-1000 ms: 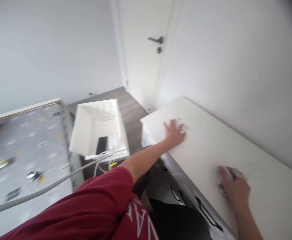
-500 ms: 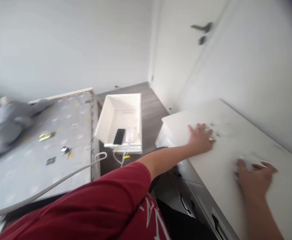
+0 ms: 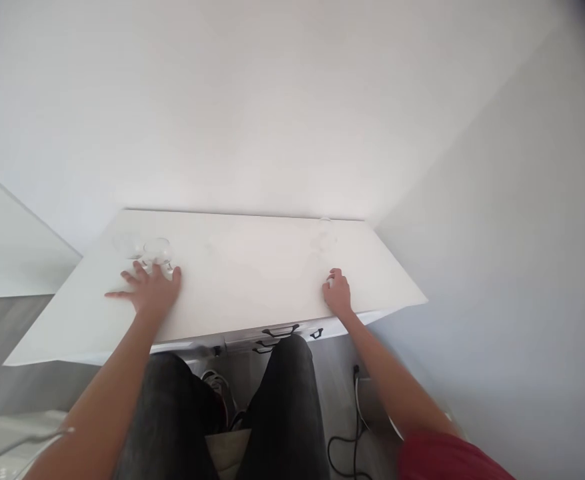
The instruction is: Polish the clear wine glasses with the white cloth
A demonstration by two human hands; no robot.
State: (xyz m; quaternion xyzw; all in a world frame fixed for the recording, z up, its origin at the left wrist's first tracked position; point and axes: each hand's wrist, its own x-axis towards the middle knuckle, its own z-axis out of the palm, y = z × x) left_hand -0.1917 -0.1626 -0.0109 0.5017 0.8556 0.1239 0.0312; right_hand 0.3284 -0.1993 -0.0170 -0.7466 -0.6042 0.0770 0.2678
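Note:
My left hand lies flat on the white dresser top with its fingers spread. Its fingertips touch small clear glass pieces near the top's left end. My right hand rests near the front edge on the right, fingers curled around a small white wad that I cannot identify. A faint clear glass object stands by the wall beyond the right hand. Both forearms reach in from below.
Black drawer handles show under the top's front edge. My legs in dark trousers are close to the drawers. A black cable lies on the floor at the right. White walls meet in a corner beyond the dresser's right end.
The view has swung right, from the bed, basket and door to straight over the dresser. Both hands stay on the top; the left is still spread, the right still curled.

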